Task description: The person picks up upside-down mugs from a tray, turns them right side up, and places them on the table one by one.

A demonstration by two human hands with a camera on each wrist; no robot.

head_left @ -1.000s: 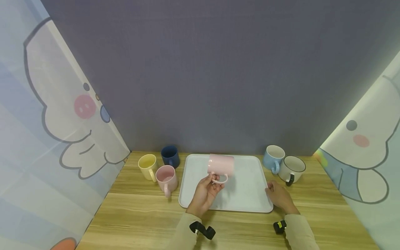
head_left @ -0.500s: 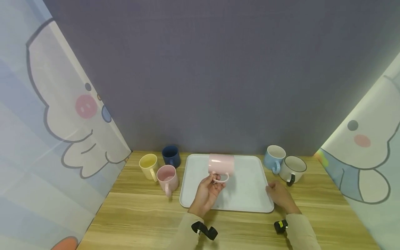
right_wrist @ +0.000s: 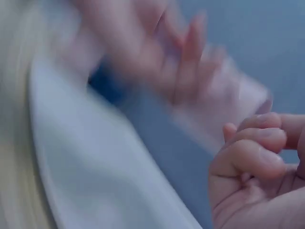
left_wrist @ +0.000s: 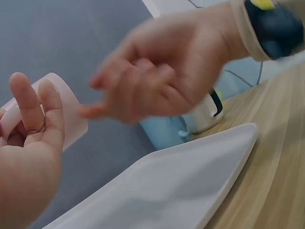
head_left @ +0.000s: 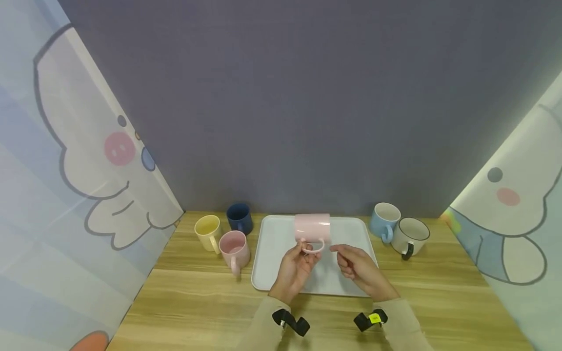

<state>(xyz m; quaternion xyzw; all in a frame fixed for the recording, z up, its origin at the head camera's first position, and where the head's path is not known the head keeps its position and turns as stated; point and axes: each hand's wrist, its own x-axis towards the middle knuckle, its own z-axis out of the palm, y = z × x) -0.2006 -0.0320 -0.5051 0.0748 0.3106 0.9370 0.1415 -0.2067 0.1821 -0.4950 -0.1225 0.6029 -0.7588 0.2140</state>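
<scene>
In the head view, a pale pink mug (head_left: 312, 226) lies sideways in the air over the white tray (head_left: 270, 251), its handle toward the person. My left hand (head_left: 291, 273) pinches that handle near its left end. Just right of the handle, my right hand (head_left: 363, 273) points its index finger at the mug while the other fingers curl loosely around nothing. A small gap shows between fingertip and handle. The left wrist view has the mug (left_wrist: 74, 114) partly hidden behind the left fingers, with the right hand (left_wrist: 152, 81) blurred. The mug is also blurred in the right wrist view.
Left of the tray stand a yellow mug (head_left: 207, 233), a navy mug (head_left: 240, 220) and another pink mug (head_left: 234, 248). To its right are a light blue mug (head_left: 383, 224) and a white mug (head_left: 408, 236) with a black handle. A grey panel (head_left: 281, 112) rises behind the table.
My right hand has left the tray's right edge and moved left, over the tray toward the mug's handle. The left hand keeps holding the mug sideways with little movement.
</scene>
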